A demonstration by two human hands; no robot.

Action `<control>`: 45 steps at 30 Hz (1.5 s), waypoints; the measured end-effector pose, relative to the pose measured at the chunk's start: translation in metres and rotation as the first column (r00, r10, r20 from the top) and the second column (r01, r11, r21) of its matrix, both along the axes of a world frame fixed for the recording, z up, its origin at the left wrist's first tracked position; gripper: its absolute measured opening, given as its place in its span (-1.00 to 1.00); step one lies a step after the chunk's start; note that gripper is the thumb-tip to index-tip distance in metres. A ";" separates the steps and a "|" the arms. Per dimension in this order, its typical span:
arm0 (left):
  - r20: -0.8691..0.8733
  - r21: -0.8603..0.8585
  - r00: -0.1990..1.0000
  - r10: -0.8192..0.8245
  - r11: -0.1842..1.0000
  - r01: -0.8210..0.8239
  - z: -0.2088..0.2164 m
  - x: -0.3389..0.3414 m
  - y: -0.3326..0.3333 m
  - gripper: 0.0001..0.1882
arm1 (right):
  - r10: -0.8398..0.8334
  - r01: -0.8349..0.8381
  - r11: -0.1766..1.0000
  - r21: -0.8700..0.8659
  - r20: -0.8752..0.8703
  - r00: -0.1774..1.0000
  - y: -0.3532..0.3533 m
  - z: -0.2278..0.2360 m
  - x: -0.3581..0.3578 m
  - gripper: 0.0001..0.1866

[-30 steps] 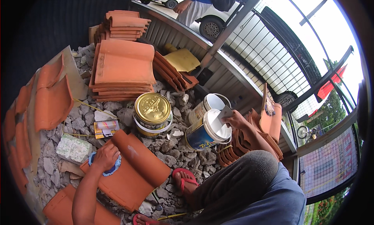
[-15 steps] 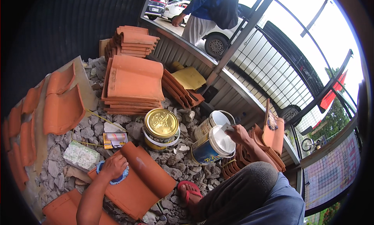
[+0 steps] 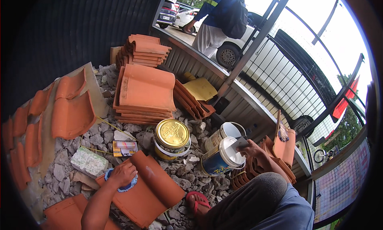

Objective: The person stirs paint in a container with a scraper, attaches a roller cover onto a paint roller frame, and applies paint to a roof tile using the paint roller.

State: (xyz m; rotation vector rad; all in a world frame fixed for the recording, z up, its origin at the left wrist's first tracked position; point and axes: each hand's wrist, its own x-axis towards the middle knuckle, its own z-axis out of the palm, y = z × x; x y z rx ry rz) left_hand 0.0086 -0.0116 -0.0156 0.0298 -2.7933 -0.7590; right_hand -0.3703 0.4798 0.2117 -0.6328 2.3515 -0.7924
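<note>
Terracotta tile (image 3: 147, 196) may be tipped by loose rubble (image 3: 181, 170); blade (image 3: 240, 143) clamped in right hand (image 3: 251, 149); left hand (image 3: 123, 174)'s grip on blue item (image 3: 129, 185) unclear.

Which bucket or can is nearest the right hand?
The blue-sided bucket, just left of the right hand, which holds a flat grey scraper; the paler bucket stands behind it, the gold-lidded can farther left.

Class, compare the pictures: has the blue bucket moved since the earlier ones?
No. Judged against the gold-lidded can, the blue bucket keeps its place to the can's right; only the camera's view has shifted.
</note>
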 end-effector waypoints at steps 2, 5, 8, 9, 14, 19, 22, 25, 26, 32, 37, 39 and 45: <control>-0.003 -0.006 1.000 0.003 1.000 -0.003 0.002 0.002 0.000 -0.77 | -0.011 0.010 1.000 0.020 0.060 0.998 0.003 0.001 -0.004 -0.76; -0.004 -0.012 1.000 0.002 1.000 -0.002 0.005 0.002 0.002 -0.77 | -0.022 0.018 0.999 0.032 0.123 0.992 0.007 0.007 -0.005 -0.74; -0.001 -0.016 1.000 0.002 1.000 -0.003 0.003 0.004 0.002 -0.77 | -0.065 0.069 0.997 -0.029 0.127 0.990 -0.001 0.013 0.004 -0.74; -0.005 -0.017 1.000 0.002 1.000 -0.002 0.002 0.005 0.002 -0.76 | -0.115 0.125 0.989 -0.077 0.123 0.986 -0.005 0.012 0.006 -0.74; -0.017 -0.019 1.000 -0.005 1.000 0.005 0.001 -0.001 0.001 -0.77 | -0.054 0.053 0.999 -0.008 -0.061 0.997 -0.003 -0.005 0.001 -0.78; -0.011 -0.014 1.000 0.003 1.000 -0.003 0.005 0.002 0.001 -0.77 | -0.106 0.100 0.993 -0.056 -0.121 0.987 -0.009 -0.018 -0.006 -0.79; -0.032 -0.009 0.999 -0.006 1.000 0.006 0.004 0.003 0.001 -0.78 | -0.155 0.138 0.985 -0.104 -0.177 0.972 -0.013 -0.021 -0.008 -0.78; -0.023 -0.009 1.000 -0.007 1.000 0.007 0.002 0.003 0.001 -0.78 | -0.177 0.159 0.983 -0.091 -0.262 0.949 -0.014 -0.027 -0.009 -0.74; -0.026 -0.012 1.000 -0.005 1.000 0.005 0.001 0.002 0.001 -0.77 | -0.139 0.123 0.990 -0.067 -0.342 0.930 -0.013 -0.031 -0.012 -0.73; -0.027 -0.016 1.000 -0.011 1.000 0.010 -0.005 0.002 -0.001 -0.79 | -0.057 0.055 0.998 -0.020 -0.519 0.853 -0.018 -0.036 -0.005 -0.71; -0.037 -0.017 0.999 -0.010 1.000 0.009 -0.005 0.005 -0.001 -0.81 | -0.192 0.185 0.981 -0.051 -0.247 0.950 -0.022 -0.034 -0.004 -0.72; -0.017 -0.027 1.000 -0.002 1.000 0.002 -0.005 0.006 -0.001 -0.81 | -0.144 0.119 0.984 -0.135 -0.193 0.971 -0.021 -0.038 -0.004 -0.68; -0.027 -0.023 0.999 -0.020 1.000 0.020 0.005 0.003 0.004 -0.77 | -0.174 0.149 0.966 -0.211 -0.109 0.979 -0.015 -0.037 -0.002 -0.61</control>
